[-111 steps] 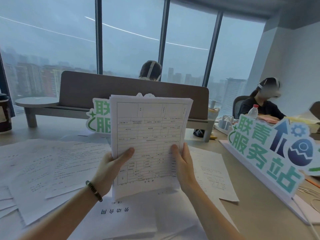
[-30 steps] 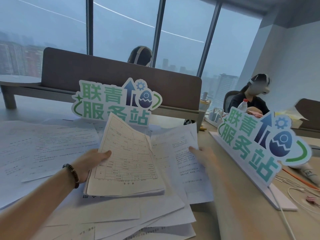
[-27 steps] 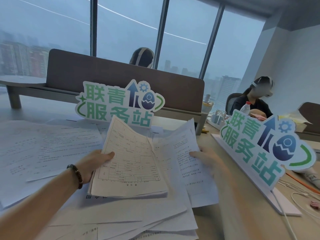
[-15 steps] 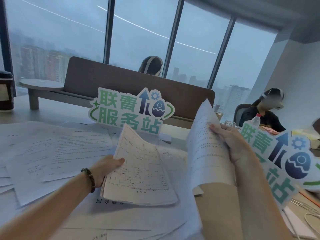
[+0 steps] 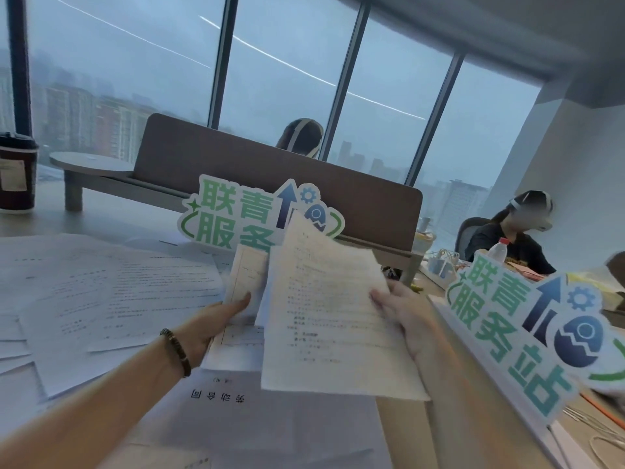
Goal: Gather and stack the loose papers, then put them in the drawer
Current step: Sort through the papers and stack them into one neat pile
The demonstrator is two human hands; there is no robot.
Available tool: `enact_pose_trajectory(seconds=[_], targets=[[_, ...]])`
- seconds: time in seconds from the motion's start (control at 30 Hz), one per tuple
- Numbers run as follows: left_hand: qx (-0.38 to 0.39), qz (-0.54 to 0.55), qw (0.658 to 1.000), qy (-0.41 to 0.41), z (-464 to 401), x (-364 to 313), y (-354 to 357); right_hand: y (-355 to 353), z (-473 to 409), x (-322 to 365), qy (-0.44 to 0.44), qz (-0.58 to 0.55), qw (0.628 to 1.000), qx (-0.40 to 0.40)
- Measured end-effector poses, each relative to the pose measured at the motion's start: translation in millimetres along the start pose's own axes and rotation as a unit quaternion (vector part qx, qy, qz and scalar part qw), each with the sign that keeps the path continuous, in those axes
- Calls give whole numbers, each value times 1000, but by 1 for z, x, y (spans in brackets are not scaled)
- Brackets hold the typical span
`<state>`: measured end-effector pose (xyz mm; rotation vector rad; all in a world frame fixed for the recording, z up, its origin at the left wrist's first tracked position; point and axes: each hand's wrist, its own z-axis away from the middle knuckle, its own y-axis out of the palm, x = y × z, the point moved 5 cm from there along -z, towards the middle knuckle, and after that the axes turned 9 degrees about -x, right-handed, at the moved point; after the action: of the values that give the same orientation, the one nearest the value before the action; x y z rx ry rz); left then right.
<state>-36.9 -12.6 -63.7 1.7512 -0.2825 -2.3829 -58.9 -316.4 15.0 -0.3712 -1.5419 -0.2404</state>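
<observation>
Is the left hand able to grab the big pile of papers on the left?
Probably not yet: the left hand already grips a stack of forms. The scattered papers lie close beside it, with nothing between.

Two bare forearms enter from the bottom edge of the head view, each ending in an ungloved hand. No sleeve covers either arm in the visible portion. The left hand (image 5: 216, 319) carries one accessory at the wrist: a bracelet (image 5: 176, 352) of small dark beads (brown to black, a single strand, fitted close). The right hand (image 5: 402, 319) and its wrist carry no visible band, ring or watch. Fingernails are short and unpainted where visible.
</observation>
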Motion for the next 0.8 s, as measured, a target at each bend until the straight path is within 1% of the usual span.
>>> enact_pose_trajectory(seconds=[0.07,0.13,0.2,0.27,0.33,0.47,0.53,0.6,0.67,0.8], targets=[[8,4,1000,15,2,-3,4,9,0,-28,40,73,996,-4],[22,11,999,23,6,-3,6,18,3,-51,95,106,990,9],[41,12,999,26,8,-2,8,25,7,-60,115,115,987,14],[55,5,998,27,9,0,7,29,10,-62,105,117,988,6],[67,-3,998,23,10,2,8,34,10,-63,69,127,989,-2],[75,-21,996,31,11,4,8,40,8,-68,24,189,981,-30],[77,-29,996,38,11,3,8,43,9,-67,22,153,988,-32],[76,-37,995,53,11,0,7,45,13,-66,39,67,997,-11],[70,-48,994,70,12,-2,8,45,19,-62,32,10,999,6],[50,-92,986,132,15,-11,11,39,28,-39,-53,10,998,-21]])
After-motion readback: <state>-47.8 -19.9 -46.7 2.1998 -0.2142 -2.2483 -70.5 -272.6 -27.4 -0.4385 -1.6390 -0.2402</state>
